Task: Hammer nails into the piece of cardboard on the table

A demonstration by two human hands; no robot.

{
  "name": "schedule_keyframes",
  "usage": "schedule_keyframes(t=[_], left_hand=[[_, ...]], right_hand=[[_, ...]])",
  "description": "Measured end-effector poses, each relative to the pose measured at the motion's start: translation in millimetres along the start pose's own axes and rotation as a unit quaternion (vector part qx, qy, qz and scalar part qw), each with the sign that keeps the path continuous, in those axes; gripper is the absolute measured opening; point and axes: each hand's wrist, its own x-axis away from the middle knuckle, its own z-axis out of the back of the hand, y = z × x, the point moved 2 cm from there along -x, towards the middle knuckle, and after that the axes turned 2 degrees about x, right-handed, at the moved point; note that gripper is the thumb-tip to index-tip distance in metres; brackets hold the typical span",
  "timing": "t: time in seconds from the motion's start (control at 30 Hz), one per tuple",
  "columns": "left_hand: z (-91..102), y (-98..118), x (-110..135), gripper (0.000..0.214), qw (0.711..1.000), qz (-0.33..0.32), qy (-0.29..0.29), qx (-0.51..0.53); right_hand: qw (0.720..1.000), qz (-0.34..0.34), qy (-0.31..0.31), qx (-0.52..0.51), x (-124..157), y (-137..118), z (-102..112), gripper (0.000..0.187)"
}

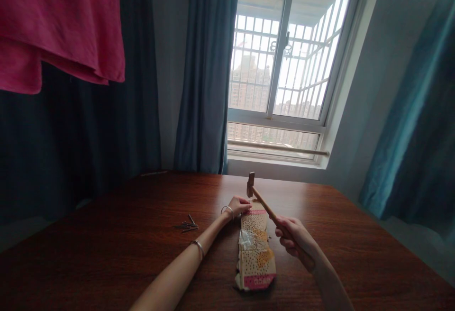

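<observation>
My right hand (292,237) is wrapped round the wooden handle of a hammer (265,205). The hammer's metal head is raised over the far end of a long, patched cardboard piece (254,247) with dark specks and pink bands. At that far end my left hand (239,205) rests against the cardboard, thumb and finger pinched on what looks like a nail, mostly hidden by the fingertips. Several loose nails (188,225) lie in a small heap on the table, left of my left forearm.
The brown wooden table (117,254) reaches to the wall below a barred window (277,64). Blue curtains (208,74) hang beside the window, and a pink cloth (64,22) hangs at upper left.
</observation>
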Motion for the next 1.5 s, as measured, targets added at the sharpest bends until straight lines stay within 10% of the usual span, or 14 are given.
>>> schedule_keyframes(t=[0.93, 1.5], left_hand=[[0.1, -3.0, -0.6, 0.029, 0.998, 0.000, 0.004, -0.062], [12.7, 11.2, 1.7, 0.052, 0.995, -0.051, 0.062, -0.050]], right_hand=[[0.999, 0.027, 0.019, 0.011, 1.6, -3.6, 0.1, 0.031], [0.911, 0.099, 0.314, 0.249, -28.5, 29.5, 56.8, 0.011]])
